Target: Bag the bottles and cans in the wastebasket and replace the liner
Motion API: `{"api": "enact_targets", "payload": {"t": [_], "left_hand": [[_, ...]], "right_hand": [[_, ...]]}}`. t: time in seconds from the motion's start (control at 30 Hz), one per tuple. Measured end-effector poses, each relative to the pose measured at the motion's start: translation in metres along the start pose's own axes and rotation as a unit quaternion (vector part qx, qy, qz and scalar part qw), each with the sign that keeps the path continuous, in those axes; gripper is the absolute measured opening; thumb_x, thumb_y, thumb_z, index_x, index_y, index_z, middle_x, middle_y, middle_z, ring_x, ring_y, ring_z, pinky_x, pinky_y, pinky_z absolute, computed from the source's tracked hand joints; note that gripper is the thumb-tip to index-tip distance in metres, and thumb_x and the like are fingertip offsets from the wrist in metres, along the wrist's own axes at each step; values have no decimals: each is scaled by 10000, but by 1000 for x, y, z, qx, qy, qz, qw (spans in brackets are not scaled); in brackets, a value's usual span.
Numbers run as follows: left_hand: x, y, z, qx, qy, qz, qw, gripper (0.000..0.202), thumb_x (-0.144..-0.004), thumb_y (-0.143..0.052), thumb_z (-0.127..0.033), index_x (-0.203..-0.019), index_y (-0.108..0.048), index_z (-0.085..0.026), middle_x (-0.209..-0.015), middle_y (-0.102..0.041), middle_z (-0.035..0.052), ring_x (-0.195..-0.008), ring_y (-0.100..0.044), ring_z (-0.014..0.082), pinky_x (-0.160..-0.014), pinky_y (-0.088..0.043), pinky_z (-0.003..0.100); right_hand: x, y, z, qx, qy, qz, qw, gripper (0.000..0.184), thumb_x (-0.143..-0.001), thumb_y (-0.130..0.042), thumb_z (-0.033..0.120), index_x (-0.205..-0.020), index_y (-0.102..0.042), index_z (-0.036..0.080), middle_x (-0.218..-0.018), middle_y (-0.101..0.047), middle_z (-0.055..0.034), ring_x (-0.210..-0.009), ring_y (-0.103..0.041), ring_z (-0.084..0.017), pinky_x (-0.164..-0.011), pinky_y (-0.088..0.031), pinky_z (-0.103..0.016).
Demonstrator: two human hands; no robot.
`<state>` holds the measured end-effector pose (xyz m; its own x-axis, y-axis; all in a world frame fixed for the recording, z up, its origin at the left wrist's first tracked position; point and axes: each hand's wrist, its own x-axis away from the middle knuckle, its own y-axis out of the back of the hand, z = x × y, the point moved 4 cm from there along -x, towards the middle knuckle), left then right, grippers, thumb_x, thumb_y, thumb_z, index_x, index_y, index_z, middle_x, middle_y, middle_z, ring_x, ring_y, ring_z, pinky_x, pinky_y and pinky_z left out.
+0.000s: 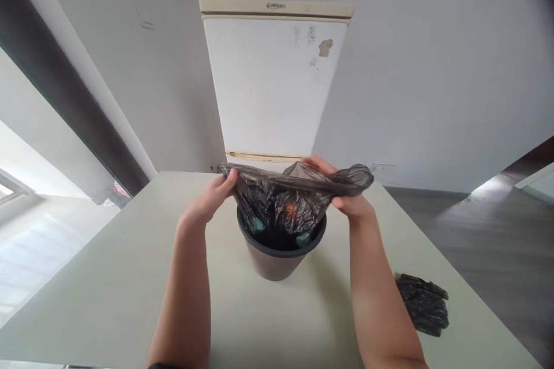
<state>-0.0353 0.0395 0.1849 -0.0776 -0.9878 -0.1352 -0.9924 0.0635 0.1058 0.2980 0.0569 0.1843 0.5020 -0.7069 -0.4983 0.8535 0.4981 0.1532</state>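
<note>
A black translucent trash bag (264, 199) stretches between my two hands, over a brown trash can (277, 268) with a dark rim. The bag's lower part hangs inside the can, and greenish and orange patches show through or on the plastic. My left hand (214, 193) pinches the bag's left edge with the thumb on the near side. At the right, my right hand (348, 199) grips the other end of the bag, its fingers partly behind the plastic. Bunched plastic sticks out past that hand. The can stands upright on the pale table.
Another folded black plastic bag (424, 302) lies on the right side of the pale table (116, 288). A white refrigerator (272, 81) stands against the grey wall just beyond the far edge. A window sill (56, 230) is at the left.
</note>
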Motion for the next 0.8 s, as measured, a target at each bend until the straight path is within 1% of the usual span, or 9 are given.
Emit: {"api": "enact_targets", "payload": {"t": [0.07, 0.17, 0.23, 0.27, 0.37, 0.43, 0.53, 0.67, 0.8], "left_hand": [[-3, -16, -13, 58, -57, -24, 996, 551, -921, -690, -662, -1231, -757, -211, -1279, -765, 130, -1301, -669, 289, -1110, -524, 386], [4, -38, -36, 186, -152, 5, 971, 532, -962, -656, -627, -1339, -696, -253, -1517, -640, 112, -1493, -523, 311, -1219, -437, 442], [11, -47, -43, 251, -178, 24, 951, 444, -973, -637, -630, -1188, -709, -249, -1487, -663, 109, -1454, -564, 332, -1188, -466, 481], [15, -49, -44, 273, -180, 32, 944, 418, -977, -624, -640, -1089, -691, -243, -1390, -720, 108, -1378, -627, 332, -1151, -494, 493], [22, -58, -43, 301, -182, 86, 932, 419, -994, -595, -645, -901, -558, -238, -787, -750, 40, -879, -767, 271, -976, -569, 491], [27, -66, -44, 299, -181, 145, 926, 399, -1010, -586, -611, -881, -513, -240, -524, -510, -55, -535, -613, 182, -826, -577, 440], [34, -79, -48, 254, -156, 192, 935, 316, -1017, -601, -522, -932, -581, -218, -594, -416, -62, -498, -424, 115, -655, -478, 330], [42, -88, -57, 174, -153, 150, 961, 254, -1037, -489, -397, -1021, -649, -201, -811, -552, 15, -723, -494, 163, -679, -428, 307], [44, -84, -64, 67, -208, 55, 974, 232, -997, -450, -239, -872, -639, -192, -773, -575, 13, -742, -528, 162, -724, -456, 293]], "right_hand": [[-8, -16, 10, -15, 40, -69, 997, 730, -803, -772, 752, -1443, -630, 430, -1693, -414, -13, -1596, -328, -328, -1292, -343, -544], [-10, -28, 16, -70, 91, -125, 985, 257, -876, -738, 631, -915, -754, 377, -1518, -596, 23, -1520, -440, -314, -1268, -360, -565], [-8, -28, 13, -133, 116, -125, 976, 412, -893, -716, 600, -640, -592, 299, -1103, -759, -21, -1236, -662, -304, -1232, -383, -575], [-7, -26, 12, -161, 124, -114, 972, 502, -894, -707, 605, -578, -499, 275, -828, -731, -24, -1002, -722, -294, -1194, -413, -583], [-8, -25, 14, -196, 113, -52, 973, 654, -842, -724, 672, -518, -333, 259, -366, -310, 61, -428, -496, -209, -907, -557, -559], [-13, -32, 23, -190, 65, -9, 980, 688, -811, -735, 714, -528, -304, 259, -343, -157, 103, -323, -297, -144, -639, -540, -452], [-22, -55, 42, -168, -73, 12, 983, 585, -828, -758, 659, -610, -395, 255, -433, -180, 108, -378, -194, -95, -465, -339, -302], [-30, -88, 61, -137, -245, -26, 959, 391, -883, -724, 482, -727, -474, 225, -610, -296, 51, -513, -236, -97, -486, -192, -268], [-33, -99, 66, -157, -255, -98, 949, 236, -869, -677, 403, -809, -550, 214, -654, -361, 33, -556, -296, -109, -504, -217, -261]]}}
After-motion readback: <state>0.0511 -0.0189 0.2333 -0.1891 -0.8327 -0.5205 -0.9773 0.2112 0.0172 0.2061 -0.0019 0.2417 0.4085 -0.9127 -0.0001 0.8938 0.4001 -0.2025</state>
